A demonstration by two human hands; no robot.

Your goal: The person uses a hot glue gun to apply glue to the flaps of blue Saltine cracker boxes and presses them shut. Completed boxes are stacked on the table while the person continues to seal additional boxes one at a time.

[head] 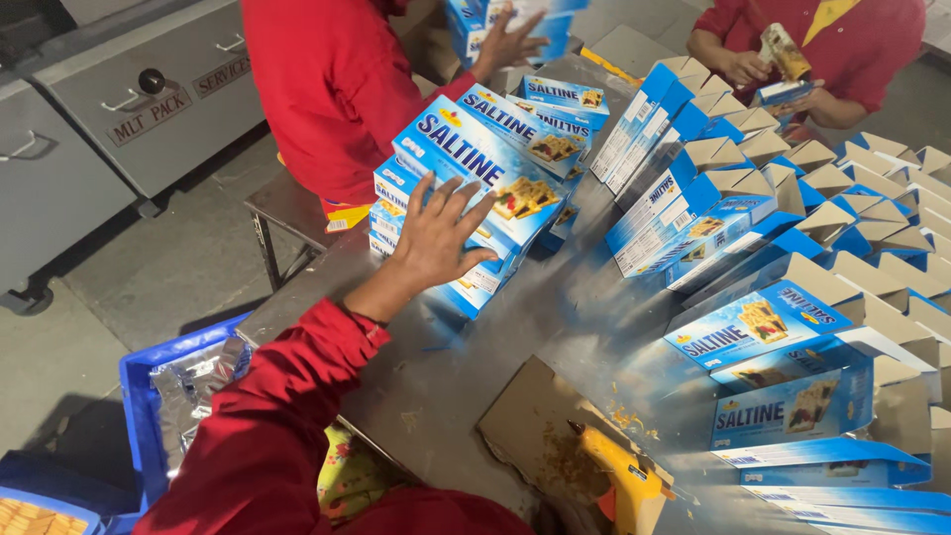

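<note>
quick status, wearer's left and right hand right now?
Left hand: open, fingers spread, resting on the stack of blue cracker boxes; nothing gripped.
Right hand: not in view.

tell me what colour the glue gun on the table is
Yellow, with an orange trigger; the glue gun lies on a cardboard scrap, seen in the head view.
</note>
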